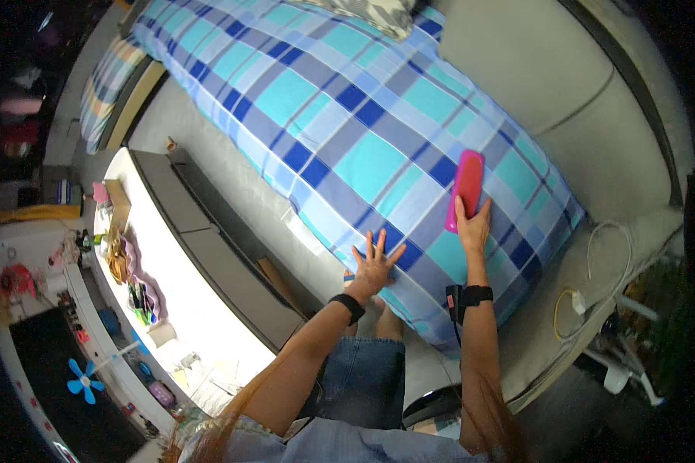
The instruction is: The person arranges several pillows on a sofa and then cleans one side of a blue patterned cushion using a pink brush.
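Observation:
My left hand (374,268) lies flat with spread fingers on the near-left edge of a bed covered by a blue and turquoise checked sheet (356,92). Nothing is in it. Farther right, my right hand (474,227) grips the near end of an oblong pink and red hand tool (467,184), which looks like a bed brush. That tool lies along the sheet, pointing away from me; its underside is hidden. The fabric looks mostly smooth, with slight ripples along its left edge. A black strap circles each wrist, and a small box hangs beside the right one.
A brightly lit white desk (191,283) with pen holders and papers stands left. A grey padded panel (533,63) borders the bed's far right. White cables (628,254) lie on the ledge at right. A patterned cloth (376,14) rests at the top of the bed.

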The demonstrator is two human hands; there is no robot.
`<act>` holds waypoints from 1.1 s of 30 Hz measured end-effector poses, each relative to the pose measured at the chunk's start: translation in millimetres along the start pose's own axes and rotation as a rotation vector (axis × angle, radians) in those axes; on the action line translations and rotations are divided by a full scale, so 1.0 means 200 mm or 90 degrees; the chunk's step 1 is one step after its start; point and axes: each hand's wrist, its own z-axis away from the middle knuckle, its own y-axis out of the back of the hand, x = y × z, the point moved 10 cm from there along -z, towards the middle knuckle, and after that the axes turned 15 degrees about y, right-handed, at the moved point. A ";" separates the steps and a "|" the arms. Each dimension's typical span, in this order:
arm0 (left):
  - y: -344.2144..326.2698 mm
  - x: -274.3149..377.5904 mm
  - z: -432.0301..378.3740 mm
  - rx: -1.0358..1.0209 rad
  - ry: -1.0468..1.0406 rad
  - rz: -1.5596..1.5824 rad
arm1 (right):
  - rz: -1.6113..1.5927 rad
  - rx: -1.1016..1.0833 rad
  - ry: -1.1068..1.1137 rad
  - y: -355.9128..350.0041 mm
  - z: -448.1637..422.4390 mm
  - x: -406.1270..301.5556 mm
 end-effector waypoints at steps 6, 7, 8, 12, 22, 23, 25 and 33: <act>-0.09 -0.06 0.08 0.029 -0.015 0.015 | -0.041 -0.088 -0.024 -0.18 0.14 0.06; -0.07 -0.06 0.09 0.040 -0.012 0.024 | -0.013 -0.082 -0.032 -0.17 0.14 0.13; -0.08 -0.04 0.10 0.020 -0.027 0.028 | 0.002 -0.083 -0.031 -0.16 0.13 0.15; -0.15 -0.16 0.14 -0.019 -0.009 0.036 | 0.006 -0.149 -0.127 -0.20 0.15 0.15; -0.29 -0.27 0.26 -0.139 0.007 0.206 | 0.071 -0.171 -0.133 -0.16 0.28 0.24; -0.33 -0.25 0.26 -0.145 -0.011 0.202 | 0.099 -0.170 -0.156 -0.12 0.32 0.29; -0.42 -0.25 0.26 -0.129 0.002 0.280 | 0.098 -0.142 -0.171 -0.03 0.46 0.29; -0.35 -0.42 0.34 -0.183 0.125 0.395 | 0.133 -0.209 -0.196 0.11 0.64 0.15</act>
